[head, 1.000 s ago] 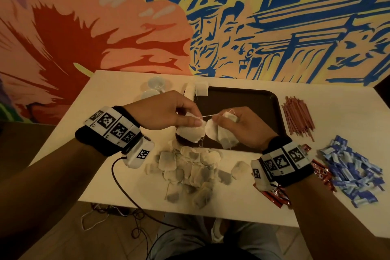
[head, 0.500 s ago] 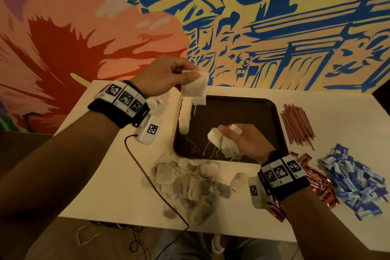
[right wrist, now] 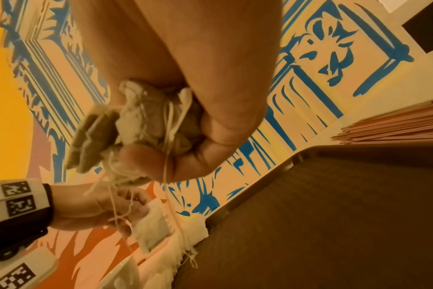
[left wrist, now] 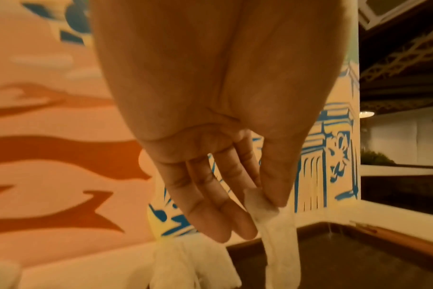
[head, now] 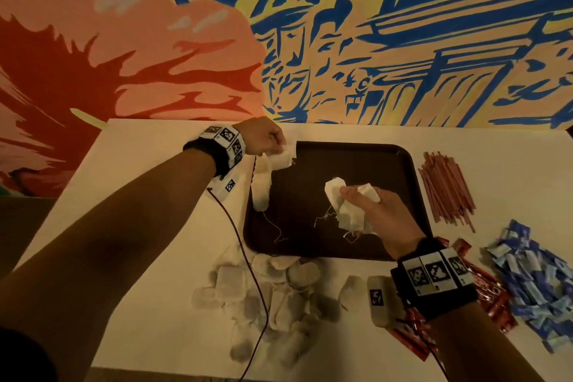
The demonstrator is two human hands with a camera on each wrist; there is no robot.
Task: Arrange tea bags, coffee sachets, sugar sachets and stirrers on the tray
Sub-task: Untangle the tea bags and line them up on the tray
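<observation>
Strings trailing from the tea-bag bunch (head: 347, 211) clenched in the right hand (head: 376, 214) could snag the single tea bag (head: 283, 158) pinched by the left hand (head: 263, 141), dragging it off the tray (head: 356, 251) beneath both hands.

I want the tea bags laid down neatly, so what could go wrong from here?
Loose strings trail from the bunch of tea bags in the right hand; they may tangle or drag bags out of the grip. The left hand pinches one tea bag at the far-left corner of the tray; it could land on the rim, not inside.
</observation>
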